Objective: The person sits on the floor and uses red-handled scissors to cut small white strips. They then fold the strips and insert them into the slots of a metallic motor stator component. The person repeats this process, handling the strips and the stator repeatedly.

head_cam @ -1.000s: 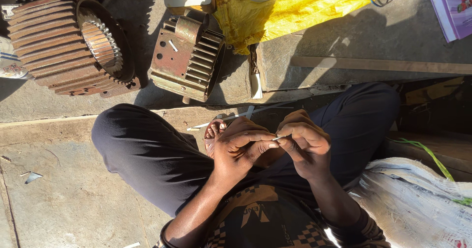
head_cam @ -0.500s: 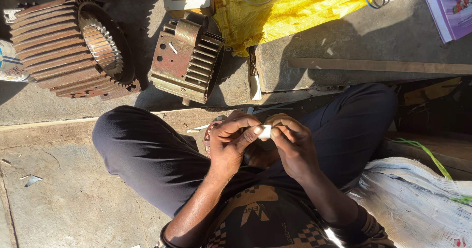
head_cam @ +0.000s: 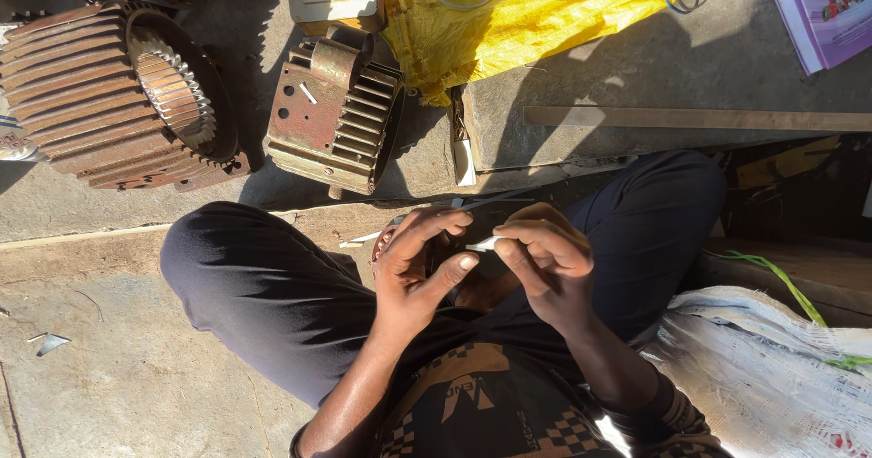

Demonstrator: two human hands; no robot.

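I sit cross-legged on a concrete floor in dark trousers. My left hand (head_cam: 420, 272) and my right hand (head_cam: 545, 256) meet over my lap. Between their fingertips is a small white strip (head_cam: 483, 243), thin and short, pinched by the right fingers and touched by the left thumb. Both hands curl around it, and a dark round part below them is mostly hidden.
A rusty finned motor housing (head_cam: 109, 95) lies at the upper left, a smaller rusty finned casing (head_cam: 331, 118) beside it. A yellow sack (head_cam: 536, 13) with a coil of wire sits at the top, a concrete slab (head_cam: 672, 104) ahead, a white woven sack (head_cam: 772, 367) at right.
My hands shifted slightly over my lap and turned the white strip between the fingertips; the left thumb now stretches toward it.
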